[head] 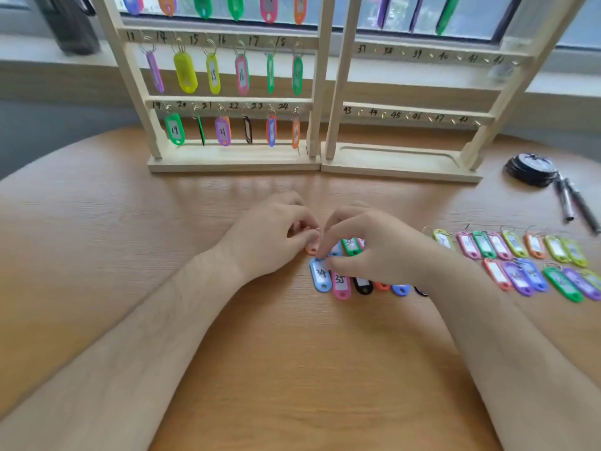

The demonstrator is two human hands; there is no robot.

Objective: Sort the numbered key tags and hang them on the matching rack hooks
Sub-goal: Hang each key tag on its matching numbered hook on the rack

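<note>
key tags spread on tabletop as 2 hands meet at an orange one

an orange tag (311,250) lies on the wooden tabletop (97,255) in front of 2 wooden racks. it is mostly hidden beneath the left hand (273,236), whose curled fingers and thumb pinch the small metal ring at its top. the right hand (367,245) is curled too. its index fingertip meets the left thumb at that ring, and its thumb rests on the upper end of a blue tag (320,276) marked 34. whether the right hand grips anything cannot be told.

just right of the blue tag lie a pink tag (340,284) marked 35 and a black tag (362,285), with more tags partly covered by the right wrist. a green tag (351,245) shows behind the right hand's fingers. further right, 2 rows of loose tags (520,255) in pink, green, orange, yellow-green, purple and blue lie side by side.

the left rack (227,161) carries tags on numbered hooks. its lowest rail reads 19 to 24 and holds a hanging green tag (174,129) marked 19. the right rack (400,166) touches it at the base, with rails numbered from 37 and from 43.

a black coil (530,169) and 2 pens (572,203) lie near the tabletop's right edge. a dark bottle (70,24) stands on the sill at upper left.
</note>
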